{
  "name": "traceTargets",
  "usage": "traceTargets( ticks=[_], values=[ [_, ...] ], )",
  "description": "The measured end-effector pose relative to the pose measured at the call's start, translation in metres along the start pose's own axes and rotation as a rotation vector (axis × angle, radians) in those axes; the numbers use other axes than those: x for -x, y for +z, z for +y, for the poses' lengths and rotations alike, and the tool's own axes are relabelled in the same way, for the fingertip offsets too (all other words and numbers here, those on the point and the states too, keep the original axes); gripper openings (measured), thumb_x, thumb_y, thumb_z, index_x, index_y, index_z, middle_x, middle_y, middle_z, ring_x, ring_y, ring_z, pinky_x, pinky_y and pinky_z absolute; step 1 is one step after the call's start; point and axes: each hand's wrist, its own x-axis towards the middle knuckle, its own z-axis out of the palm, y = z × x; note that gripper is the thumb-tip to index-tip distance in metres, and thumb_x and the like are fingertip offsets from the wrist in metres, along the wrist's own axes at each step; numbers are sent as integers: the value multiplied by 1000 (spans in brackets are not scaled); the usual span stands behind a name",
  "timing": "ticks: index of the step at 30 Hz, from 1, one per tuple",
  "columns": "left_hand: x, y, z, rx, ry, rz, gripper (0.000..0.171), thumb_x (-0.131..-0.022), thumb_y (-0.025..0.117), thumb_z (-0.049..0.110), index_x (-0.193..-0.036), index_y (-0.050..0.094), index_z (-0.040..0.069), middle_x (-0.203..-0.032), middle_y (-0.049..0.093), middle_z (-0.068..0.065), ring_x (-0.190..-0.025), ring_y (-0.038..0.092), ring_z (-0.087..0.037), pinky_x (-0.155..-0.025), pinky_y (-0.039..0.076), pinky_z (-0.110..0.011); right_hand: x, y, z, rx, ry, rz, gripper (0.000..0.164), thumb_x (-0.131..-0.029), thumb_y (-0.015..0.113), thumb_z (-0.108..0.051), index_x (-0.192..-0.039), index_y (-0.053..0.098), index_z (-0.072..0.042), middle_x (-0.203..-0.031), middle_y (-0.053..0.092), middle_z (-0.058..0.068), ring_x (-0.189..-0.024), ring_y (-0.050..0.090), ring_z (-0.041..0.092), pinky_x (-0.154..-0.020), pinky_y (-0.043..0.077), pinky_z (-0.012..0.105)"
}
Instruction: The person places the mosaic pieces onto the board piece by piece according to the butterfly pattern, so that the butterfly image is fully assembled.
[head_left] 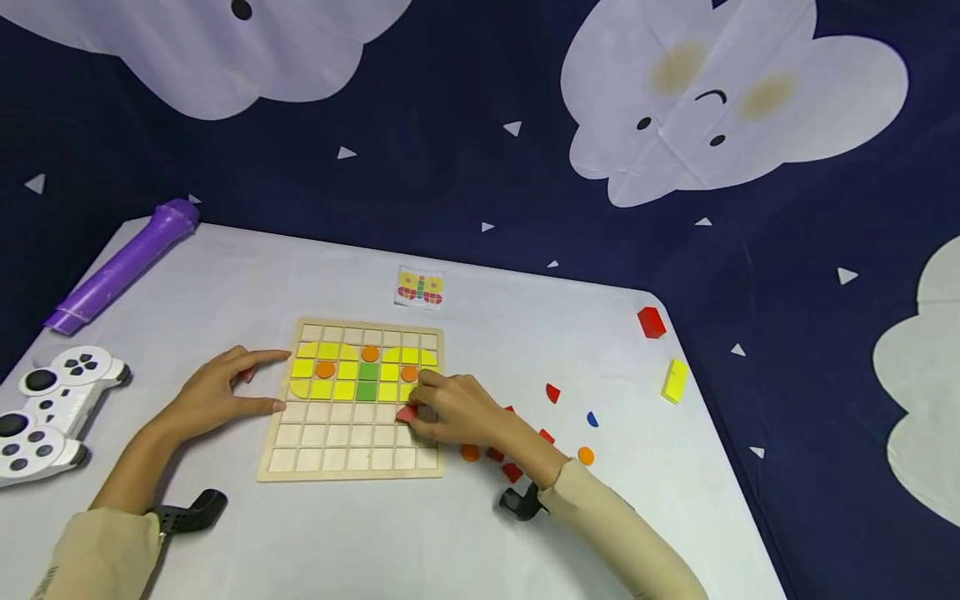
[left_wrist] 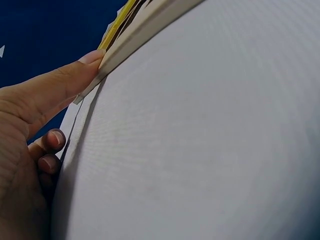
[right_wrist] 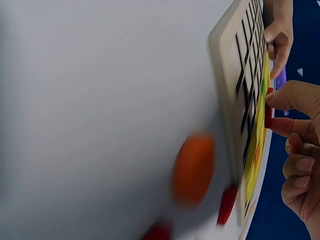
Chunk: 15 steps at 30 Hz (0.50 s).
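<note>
A wooden grid board (head_left: 315, 460) lies on the table, its upper rows filled with yellow, orange and green tiles. My left hand (head_left: 217, 396) is at the board's left side, index finger and thumb stretched apart at the edge. In the left wrist view, the thumb (left_wrist: 65, 82) touches the board's rim while the other fingers curl loosely. Over the lower right of the board, my right hand (head_left: 461, 408) pinches a red tile (head_left: 406, 413) between thumb and index finger. The right wrist view shows this red tile (right_wrist: 269, 107) just above the grid; its exact shape is hard to tell.
Behind the board lies a butterfly picture card (head_left: 420, 288). Loose red, orange and blue pieces, among them a red quarter piece (head_left: 552, 392), are scattered right of the board. Farther right are a red block (head_left: 651, 322) and yellow block (head_left: 674, 382). A game controller (head_left: 56, 412) and purple tube (head_left: 123, 267) lie left.
</note>
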Motion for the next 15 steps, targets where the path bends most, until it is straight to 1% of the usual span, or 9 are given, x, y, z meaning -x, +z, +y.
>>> traceTargets(
  ticks=[5,10,15],
  values=[
    [-1,1,0,5,-12,-12,71,-74,86,33,-135,60,11,-83,37,-3,-79,37,-17,-67,27,-34,-23,3,-17,20,-29,-18,21,-87,67,-29,-102,74,-15,-93,57,-3,-60,48,6,-55,39,15],
    [-2,2,0,21,-24,-37,72,-75,85,34,-137,58,11,-84,37,-4,-79,37,-19,-68,27,-37,-42,8,-32,24,-48,-37,22,-89,67,-32,-102,74,-15,-93,59,-4,-63,49,5,-55,36,14],
    [-1,0,-1,21,-29,-41,71,-76,84,35,-138,58,12,-85,37,-4,-79,37,-19,-68,27,-36,-63,10,-50,65,-50,-80,25,-91,65,-35,-104,73,-16,-95,57,-4,-63,47,4,-52,35,13]
  ],
)
